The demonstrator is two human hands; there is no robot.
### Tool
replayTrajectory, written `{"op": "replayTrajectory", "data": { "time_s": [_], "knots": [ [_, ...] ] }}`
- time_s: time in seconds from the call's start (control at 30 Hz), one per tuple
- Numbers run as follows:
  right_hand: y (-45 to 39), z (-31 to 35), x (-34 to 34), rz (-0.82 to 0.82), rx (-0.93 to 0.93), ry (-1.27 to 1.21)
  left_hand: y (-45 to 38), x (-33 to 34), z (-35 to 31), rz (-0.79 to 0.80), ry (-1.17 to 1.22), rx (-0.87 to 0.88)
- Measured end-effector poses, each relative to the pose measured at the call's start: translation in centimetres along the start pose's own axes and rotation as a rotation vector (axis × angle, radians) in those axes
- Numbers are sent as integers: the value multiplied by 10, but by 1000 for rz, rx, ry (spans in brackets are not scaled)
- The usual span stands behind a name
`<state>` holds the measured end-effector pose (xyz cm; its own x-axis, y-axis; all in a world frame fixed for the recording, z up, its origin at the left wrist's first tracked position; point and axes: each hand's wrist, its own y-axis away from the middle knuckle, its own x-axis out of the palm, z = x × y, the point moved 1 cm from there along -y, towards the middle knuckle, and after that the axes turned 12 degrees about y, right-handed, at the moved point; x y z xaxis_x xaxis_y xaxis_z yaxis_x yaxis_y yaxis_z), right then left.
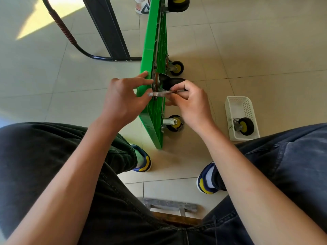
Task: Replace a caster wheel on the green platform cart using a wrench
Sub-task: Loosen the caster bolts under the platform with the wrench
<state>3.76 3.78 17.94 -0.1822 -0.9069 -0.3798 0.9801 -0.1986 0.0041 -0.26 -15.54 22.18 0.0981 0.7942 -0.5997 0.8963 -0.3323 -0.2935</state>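
Head view is showing the green platform cart point(150, 110) standing on its long edge on the tiled floor, its wheeled underside facing three o'clock. The right hand point(190, 101) is pinching the handle of the wrench point(161, 93) between curled fingers and thumb, with the tool's head reaching toward nine o'clock across the mounting plate of the caster wheel point(169, 83) at the middle of the deck. The left hand point(122, 98) is bracing the cart's top face, its fingers point(144, 75) straight and apart, resting against the green edge rather than gripping it. At four o'clock from the hands, a white basket point(246, 106) is holding another caster point(245, 126).

The wrench head is blurring slightly, so whether it is fully seated on a nut is hard to tell. To do this step well, the jaws should probably be sitting square on the nut before any turning, the left hand pressing firmly so the cart is not tipping, and each stroke staying short, since the wheel fork is crowding the handle.
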Motion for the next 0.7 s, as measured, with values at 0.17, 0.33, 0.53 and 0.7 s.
{"op": "replayTrajectory", "data": {
  "time_s": [0.17,0.33,0.53,0.7],
  "knots": [
    [-9,-5,4,-213,-189,343,1,0,2,-19,14,-5],
    [-22,-6,0,-247,-79,219,1,1,0,-18,17,-18],
    [-38,2,-4,-91,103,-19,0,1,0,-30,13,-23],
    [-55,2,-6,-17,138,-88,0,0,0,-41,33,-24]
  ]
}}
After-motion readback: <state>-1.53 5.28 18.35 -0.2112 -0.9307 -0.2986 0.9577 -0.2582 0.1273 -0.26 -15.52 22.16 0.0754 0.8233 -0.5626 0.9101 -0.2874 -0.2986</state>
